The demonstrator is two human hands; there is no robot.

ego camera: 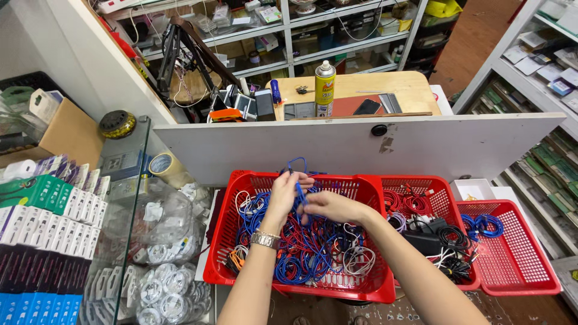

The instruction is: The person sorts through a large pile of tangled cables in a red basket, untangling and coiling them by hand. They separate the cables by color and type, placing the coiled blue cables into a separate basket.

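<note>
My left hand, with a metal watch on its wrist, holds up a blue cable whose loop rises above the fingers. My right hand pinches the same blue cable just below, at the middle of the strand. Both hands hover over a large red plastic basket filled with a tangle of blue, red and white cables.
A second red basket with red, black and white cables sits to the right, then a third holding a blue coil. A white board stands behind them. White boxes and bagged white cables lie at left. A spray can stands on the wooden desk.
</note>
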